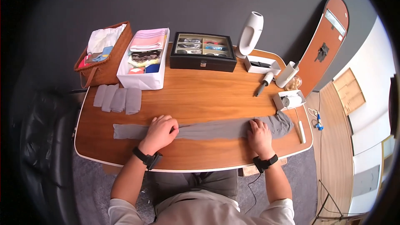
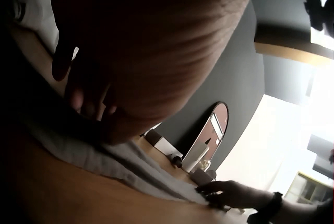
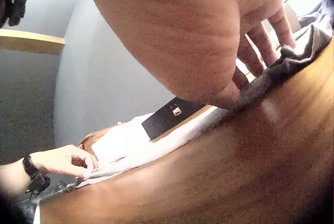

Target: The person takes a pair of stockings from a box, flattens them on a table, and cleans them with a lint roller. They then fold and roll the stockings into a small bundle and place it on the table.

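Observation:
A long grey cloth (image 1: 212,128), thin like a stocking, lies stretched flat from left to right along the table's front part, its right end bunched and bent upward. My left hand (image 1: 159,133) rests on it toward its left end, fingers relaxed and slightly bent. On the right part of the cloth lies my right hand (image 1: 260,137), fingers spread and touching the fabric. In the right wrist view the fingertips of my right hand (image 3: 255,57) meet the grey fabric (image 3: 308,46). The left wrist view shows the cloth (image 2: 130,172) running under my dark, shadowed left hand (image 2: 141,62).
Several folded grey pieces (image 1: 118,99) lie at the left. Behind stand a wicker basket (image 1: 121,37), a white bin (image 1: 143,81) of folded cloths, and a black glasses case (image 1: 203,63). At right are a lint roller (image 1: 264,84), small white boxes (image 1: 277,103) and a white stick (image 1: 301,132).

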Demonstrator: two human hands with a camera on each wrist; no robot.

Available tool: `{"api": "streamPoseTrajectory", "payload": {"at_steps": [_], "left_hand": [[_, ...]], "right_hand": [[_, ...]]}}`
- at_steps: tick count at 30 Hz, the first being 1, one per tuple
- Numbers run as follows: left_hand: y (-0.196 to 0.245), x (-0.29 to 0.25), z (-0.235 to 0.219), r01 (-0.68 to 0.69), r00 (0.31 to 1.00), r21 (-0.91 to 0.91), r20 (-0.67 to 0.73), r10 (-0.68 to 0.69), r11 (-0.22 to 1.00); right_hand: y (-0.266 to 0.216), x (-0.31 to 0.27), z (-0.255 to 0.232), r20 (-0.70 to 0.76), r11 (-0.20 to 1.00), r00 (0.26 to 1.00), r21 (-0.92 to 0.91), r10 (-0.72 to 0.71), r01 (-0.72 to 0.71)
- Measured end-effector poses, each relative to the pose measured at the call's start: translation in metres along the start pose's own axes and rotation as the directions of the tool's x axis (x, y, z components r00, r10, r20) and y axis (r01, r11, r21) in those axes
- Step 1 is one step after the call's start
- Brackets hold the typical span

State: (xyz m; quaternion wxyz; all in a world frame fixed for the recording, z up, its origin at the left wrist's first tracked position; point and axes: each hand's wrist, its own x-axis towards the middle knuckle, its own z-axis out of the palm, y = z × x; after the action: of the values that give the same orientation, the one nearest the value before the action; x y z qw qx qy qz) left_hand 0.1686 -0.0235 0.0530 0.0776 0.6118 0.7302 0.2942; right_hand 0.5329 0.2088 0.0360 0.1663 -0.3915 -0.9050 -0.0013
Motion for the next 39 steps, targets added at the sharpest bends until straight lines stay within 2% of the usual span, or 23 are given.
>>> {"api": "streamPoseTrajectory", "payload": {"at_steps": [2,4,7,8,10,11,14,17,20,23,26,29,32,35,39], "left_hand": [[0.003,0.001,-0.009,-0.012,0.999,-0.123,-0.041,0.007,0.992],[0.002,0.002,-0.014,0.037,0.999,-0.248,-0.025,-0.044,0.968],[0.002,0.001,-0.014,0.093,0.995,-0.418,-0.003,-0.103,0.904],[0.001,0.001,-0.013,0.105,0.993,-0.471,0.008,-0.115,0.876],[0.000,0.002,-0.013,0.125,0.992,-0.433,0.042,-0.119,0.893],[-0.001,0.003,-0.013,0.132,0.991,-0.413,0.060,-0.118,0.901],[-0.001,0.002,-0.012,0.226,0.973,-0.554,0.160,-0.163,0.802],[-0.014,-0.005,-0.015,0.239,0.967,-0.674,0.230,-0.109,0.699],[-0.020,-0.011,-0.022,0.183,0.974,-0.699,0.227,-0.029,0.692],[-0.010,-0.017,-0.040,0.285,0.936,-0.564,0.340,-0.097,0.775],[-0.004,-0.020,-0.048,0.367,0.907,-0.335,0.337,-0.254,0.868],[-0.013,-0.026,-0.048,0.296,0.942,-0.247,0.238,-0.238,0.923],[-0.014,-0.034,-0.057,0.278,0.950,-0.182,0.200,-0.241,0.943],[-0.016,-0.042,-0.070,0.331,0.917,-0.197,0.297,-0.265,0.923],[-0.021,-0.059,-0.078,0.301,0.917,-0.189,0.325,-0.230,0.934]], "right_hand": [[-0.005,0.003,-0.008,0.031,1.000,0.999,-0.016,0.018,-0.017],[-0.013,0.009,-0.017,0.076,0.997,0.996,-0.061,0.046,-0.042],[-0.011,0.022,-0.011,0.013,1.000,1.000,-0.010,0.024,-0.024],[-0.011,0.028,-0.006,0.005,0.997,1.000,0.070,-0.024,0.023],[-0.014,0.039,0.004,-0.024,0.968,0.994,0.224,-0.109,0.111],[-0.021,0.042,0.007,-0.001,0.964,0.993,0.239,-0.119,0.116],[-0.044,0.050,0.009,0.051,0.943,0.982,0.291,-0.183,0.161],[-0.042,0.051,0.019,0.054,0.933,0.971,0.292,-0.234,0.209],[-0.033,0.053,0.026,0.041,0.928,0.970,0.303,-0.238,0.215],[-0.030,0.051,0.022,0.020,0.921,0.977,0.338,-0.214,0.195],[-0.032,0.050,0.011,0.032,0.918,0.981,0.361,-0.189,0.165],[-0.025,0.050,0.008,0.063,0.892,0.981,0.430,-0.184,0.140],[-0.024,0.047,0.006,0.145,0.892,0.981,0.449,-0.132,0.054],[-0.022,0.045,0.002,0.172,0.859,0.977,0.511,-0.128,0.023],[-0.017,0.044,-0.008,0.190,0.835,0.968,0.549,-0.166,0.035]]}}
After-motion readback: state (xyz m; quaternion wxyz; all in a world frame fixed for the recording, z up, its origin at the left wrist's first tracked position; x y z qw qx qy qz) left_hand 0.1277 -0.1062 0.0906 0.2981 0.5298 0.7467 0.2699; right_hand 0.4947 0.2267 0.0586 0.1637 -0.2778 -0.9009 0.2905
